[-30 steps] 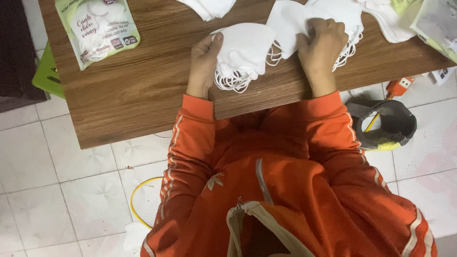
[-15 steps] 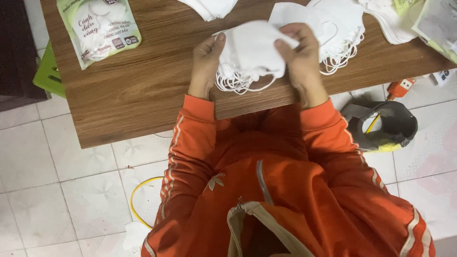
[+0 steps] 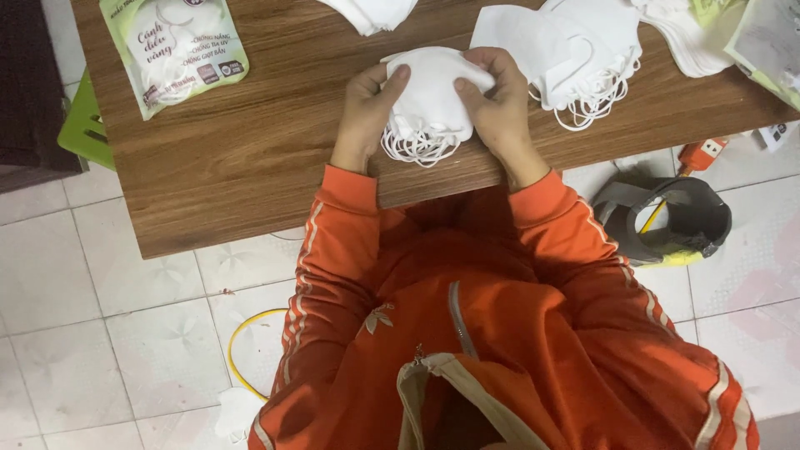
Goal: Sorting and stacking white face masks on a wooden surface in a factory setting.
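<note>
Both hands on one small stack of white folded fabric face masks [image 3: 433, 100], sitting at the near edge of the brown wood-grain table [image 3: 250, 158], roughly mid-span. Left hand [image 3: 367, 112] grips the stack's left side, thumb on top, fingers curled under. Right hand [image 3: 498, 104] grips the right side, thumb pressed onto the top mask, fingers wrapped around the edge. Both clamped on the stack, neither loose.

Stack look: plain white, soft, domed top layer, several layers pressed together. A bunch of thin white elastic ear loops hangs out of the lower side in a tangle, reaching the table's near edge. Layer count not readable; hands cover both ends.

Just beside it, toward the far right, a bigger loose pile of white masks [image 3: 575, 50] with loops spilling out, touching or nearly touching the right hand; can't tell which. More white masks at the far edge [image 3: 371, 10], cut off by the frame. Another white heap at the far right corner [image 3: 683, 37], also cut.

Far left corner: flat green-and-white printed plastic pouch [image 3: 175, 46], top cropped. Far right corner: part of a second pouch [image 3: 771, 42], mostly out of frame.

Orange jacket sleeves with pale stripes [image 3: 333, 275] hide the floor below the table's near edge. On the tiled floor to the right: grey ring-shaped tape dispenser [image 3: 667, 221], detail unclear.
</note>
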